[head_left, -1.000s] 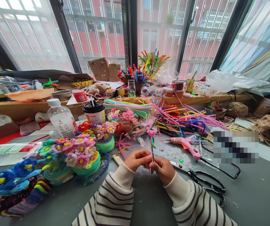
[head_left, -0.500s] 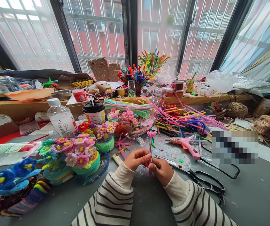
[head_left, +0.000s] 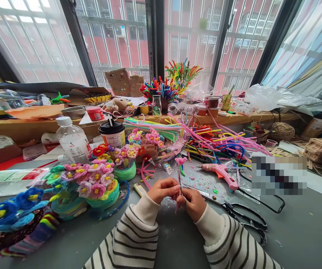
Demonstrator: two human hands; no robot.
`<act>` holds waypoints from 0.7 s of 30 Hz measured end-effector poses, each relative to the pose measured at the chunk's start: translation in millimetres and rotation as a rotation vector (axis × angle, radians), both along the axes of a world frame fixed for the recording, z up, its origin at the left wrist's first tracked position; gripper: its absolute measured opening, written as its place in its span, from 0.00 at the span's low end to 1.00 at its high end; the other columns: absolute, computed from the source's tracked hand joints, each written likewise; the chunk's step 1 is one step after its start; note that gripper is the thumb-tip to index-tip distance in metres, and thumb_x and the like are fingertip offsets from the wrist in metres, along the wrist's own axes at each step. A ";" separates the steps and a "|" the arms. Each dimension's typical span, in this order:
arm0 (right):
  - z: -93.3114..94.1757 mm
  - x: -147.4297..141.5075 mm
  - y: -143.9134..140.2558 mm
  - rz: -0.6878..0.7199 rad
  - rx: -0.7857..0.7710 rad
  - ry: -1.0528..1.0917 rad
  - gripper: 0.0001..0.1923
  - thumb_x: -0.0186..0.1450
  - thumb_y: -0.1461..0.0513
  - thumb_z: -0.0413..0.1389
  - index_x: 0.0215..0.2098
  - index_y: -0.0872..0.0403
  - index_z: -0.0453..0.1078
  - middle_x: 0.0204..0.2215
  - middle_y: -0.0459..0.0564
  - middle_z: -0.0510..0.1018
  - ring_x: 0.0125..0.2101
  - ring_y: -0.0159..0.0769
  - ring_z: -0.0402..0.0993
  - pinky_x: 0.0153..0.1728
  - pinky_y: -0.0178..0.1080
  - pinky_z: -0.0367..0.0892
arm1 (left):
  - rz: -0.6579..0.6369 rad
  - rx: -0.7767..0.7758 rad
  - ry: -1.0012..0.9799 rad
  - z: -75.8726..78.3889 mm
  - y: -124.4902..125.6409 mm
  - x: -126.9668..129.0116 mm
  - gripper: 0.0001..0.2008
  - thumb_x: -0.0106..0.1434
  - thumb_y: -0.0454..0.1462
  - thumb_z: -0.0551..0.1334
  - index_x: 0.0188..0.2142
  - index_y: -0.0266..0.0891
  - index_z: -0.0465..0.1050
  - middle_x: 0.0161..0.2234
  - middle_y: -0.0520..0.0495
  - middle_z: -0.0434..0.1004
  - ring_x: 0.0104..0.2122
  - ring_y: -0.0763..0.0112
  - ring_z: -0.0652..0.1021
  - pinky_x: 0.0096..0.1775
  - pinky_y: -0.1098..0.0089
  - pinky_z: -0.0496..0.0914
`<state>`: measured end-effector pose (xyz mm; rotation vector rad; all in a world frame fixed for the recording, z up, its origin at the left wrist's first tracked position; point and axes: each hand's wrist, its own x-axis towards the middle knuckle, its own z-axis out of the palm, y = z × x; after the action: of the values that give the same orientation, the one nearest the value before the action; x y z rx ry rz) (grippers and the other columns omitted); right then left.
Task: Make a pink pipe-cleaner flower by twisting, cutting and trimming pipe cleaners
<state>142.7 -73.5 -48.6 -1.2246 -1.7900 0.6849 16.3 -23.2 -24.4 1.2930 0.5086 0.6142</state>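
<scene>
Both hands meet near the middle of the grey tabletop (head_left: 303,224). The left hand (head_left: 163,189) and the right hand (head_left: 193,203) pinch with their fingertips the thin stem of a small pink flower (head_left: 180,160), which stands upright just above them. To the right lie a pink glue gun (head_left: 222,172) and black scissors (head_left: 247,220). Flower baskets (head_left: 101,186) stand to the left.

Only real open room is the bare grey bench (head_left: 303,228) toward its near right corner, past the black scissors (head_left: 250,220). Left side's jammed with flower baskets (head_left: 99,186), back edge buried under pipe cleaners (head_left: 211,142) and a glue gun (head_left: 222,172).
</scene>
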 end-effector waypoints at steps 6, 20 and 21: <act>2.4 1.1 -0.4 -0.035 -0.017 -0.009 0.27 0.51 0.43 0.39 0.14 0.56 0.60 0.10 0.43 0.61 0.14 0.26 0.56 0.17 0.30 0.54 | 0.000 0.000 -0.006 3.3 -1.5 0.2 0.10 0.46 0.39 0.59 0.18 0.33 0.63 0.16 0.53 0.65 0.18 0.81 0.65 0.22 0.76 0.57; 2.9 2.9 -1.2 -0.064 -0.020 0.074 0.28 0.51 0.43 0.39 0.15 0.57 0.63 0.12 0.46 0.65 0.15 0.28 0.61 0.19 0.30 0.56 | 0.056 0.016 0.066 5.3 -5.7 1.6 0.11 0.45 0.40 0.60 0.19 0.32 0.64 0.15 0.53 0.65 0.18 0.79 0.66 0.23 0.75 0.57; 2.7 3.4 -1.2 -0.085 -0.013 0.076 0.28 0.51 0.43 0.39 0.15 0.57 0.62 0.12 0.46 0.65 0.15 0.28 0.61 0.19 0.30 0.56 | 0.044 0.017 0.069 5.4 -5.8 1.6 0.11 0.45 0.40 0.60 0.20 0.32 0.64 0.15 0.53 0.66 0.18 0.79 0.66 0.23 0.75 0.58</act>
<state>146.0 -74.6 -45.9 -1.2590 -1.6639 0.6867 18.0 -29.0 -18.9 1.3252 0.5911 0.6137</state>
